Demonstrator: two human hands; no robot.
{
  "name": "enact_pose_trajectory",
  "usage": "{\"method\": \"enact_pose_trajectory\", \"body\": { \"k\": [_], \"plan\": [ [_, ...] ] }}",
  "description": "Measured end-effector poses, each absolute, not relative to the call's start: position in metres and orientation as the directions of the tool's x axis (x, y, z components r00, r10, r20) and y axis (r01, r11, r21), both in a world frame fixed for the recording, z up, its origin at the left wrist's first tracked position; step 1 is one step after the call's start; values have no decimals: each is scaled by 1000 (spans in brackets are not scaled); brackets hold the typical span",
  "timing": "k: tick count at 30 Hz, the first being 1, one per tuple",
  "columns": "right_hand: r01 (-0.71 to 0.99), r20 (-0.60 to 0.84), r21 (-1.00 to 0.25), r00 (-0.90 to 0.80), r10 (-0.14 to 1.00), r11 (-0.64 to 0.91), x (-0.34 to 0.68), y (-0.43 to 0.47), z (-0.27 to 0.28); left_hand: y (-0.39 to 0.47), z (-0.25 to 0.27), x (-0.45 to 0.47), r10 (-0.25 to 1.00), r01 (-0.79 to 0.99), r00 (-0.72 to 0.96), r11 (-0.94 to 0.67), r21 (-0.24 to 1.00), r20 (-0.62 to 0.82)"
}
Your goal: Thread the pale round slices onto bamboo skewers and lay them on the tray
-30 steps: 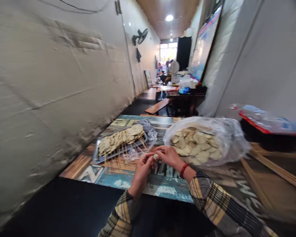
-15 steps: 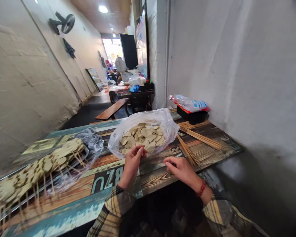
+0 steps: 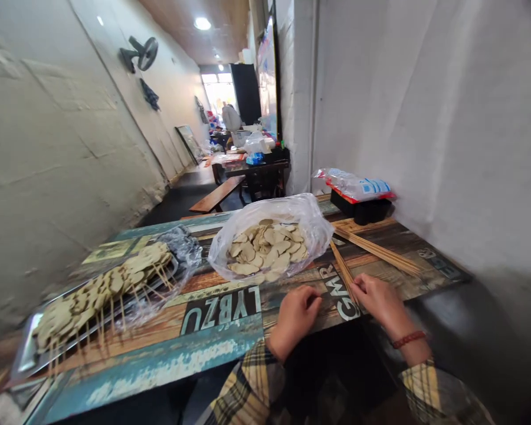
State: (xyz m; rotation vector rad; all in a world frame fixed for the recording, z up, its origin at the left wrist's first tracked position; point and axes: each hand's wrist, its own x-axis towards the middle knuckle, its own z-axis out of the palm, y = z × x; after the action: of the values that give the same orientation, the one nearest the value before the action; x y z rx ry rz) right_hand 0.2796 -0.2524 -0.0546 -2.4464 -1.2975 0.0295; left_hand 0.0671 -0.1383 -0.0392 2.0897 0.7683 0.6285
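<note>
So the big change from half a second ago is the hands. The right hand (image 3: 380, 301) was just left of the near bundle of skewers (image 3: 341, 262), and now its fingers are right on the lower end of it. They're bunched up at the sticks, but I honestly can't tell if they've closed on one. Red bracelet (image 3: 408, 339) on that wrist.

Left hand (image 3: 295, 316) was up by the front edge of the clear plastic bag (image 3: 321, 227), and it's now pulled back close to the near edge of the bench (image 3: 177, 363), between the two bits of printed lettering. Fingers loosely curled, can't see whether anything's in there.

The pale flat slices (image 3: 269, 243) are piled in the bag, mid-bench, looking pretty much like they did before. The view has swung a bit left too, so the metal tray (image 3: 20, 369) that was cut off now shows whole, with the skewered slices (image 3: 101, 289) on it and their sticks poking out the near side. Second skewer bundle (image 3: 383, 252) hasn't budged, lying near the black box (image 3: 367, 212).
</note>
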Motion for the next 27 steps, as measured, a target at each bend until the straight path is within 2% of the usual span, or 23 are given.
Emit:
{"method": "enact_pose_trajectory", "body": {
  "k": [3,5,8,11,14,16,19,23,27],
  "plan": [
    [801,132,-376,544,829,-466,275,-239,-58,-147,-40,75,669,322,728,-525,788,148],
    [767,104,-486,526,844,-419,270,-232,-60,-151,-39,79,666,332,733,-529,781,139],
    [630,-5,-688,491,871,-359,256,-227,-60,-155,-39,81,663,373,742,-535,758,102],
    [571,-32,-784,355,934,-244,245,-227,-59,-155,-41,81,678,415,731,-533,737,78],
    [630,81,-754,372,925,-187,247,-224,-58,-150,-46,80,718,444,690,-519,730,91],
    [693,237,-706,427,873,-147,255,-219,-58,-145,-51,79,738,443,665,-514,734,115],
    [786,413,-617,292,862,29,261,-209,-61,-139,-54,77,756,437,634,-523,732,161],
    [844,410,-515,91,908,147,253,-196,-70,-133,-55,74,790,531,599,-514,674,130],
    [872,397,-451,4,918,191,246,-188,-77,-131,-55,69,817,564,560,-498,659,138]
  ]
}}
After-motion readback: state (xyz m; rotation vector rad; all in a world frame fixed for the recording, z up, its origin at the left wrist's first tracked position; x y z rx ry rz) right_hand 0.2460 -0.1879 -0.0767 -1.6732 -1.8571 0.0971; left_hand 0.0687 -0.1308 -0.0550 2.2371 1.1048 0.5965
